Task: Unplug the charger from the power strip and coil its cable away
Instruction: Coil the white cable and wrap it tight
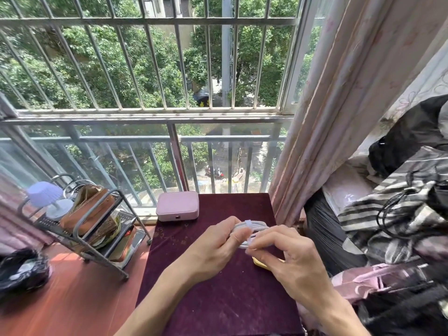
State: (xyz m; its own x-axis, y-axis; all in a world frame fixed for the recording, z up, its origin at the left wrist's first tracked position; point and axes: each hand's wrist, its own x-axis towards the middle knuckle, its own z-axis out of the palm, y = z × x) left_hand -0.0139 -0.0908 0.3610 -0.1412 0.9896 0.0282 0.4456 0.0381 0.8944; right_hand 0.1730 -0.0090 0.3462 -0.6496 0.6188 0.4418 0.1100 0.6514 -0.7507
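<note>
In the lower middle of the frame, the left hand and right hand both pinch the coiled white cable above the dark red counter. It looks light, bendy and springy; best held across all loops.

Tabletop: dark maroon. Cable: white. Case at 12 o'clock: pale pink. Fabric at 3 o'clock: black-and-white striped.

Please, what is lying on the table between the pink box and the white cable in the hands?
Nothing: in the head view, only bare dark red tabletop lies between the pink box and the coiled white cable.
</note>
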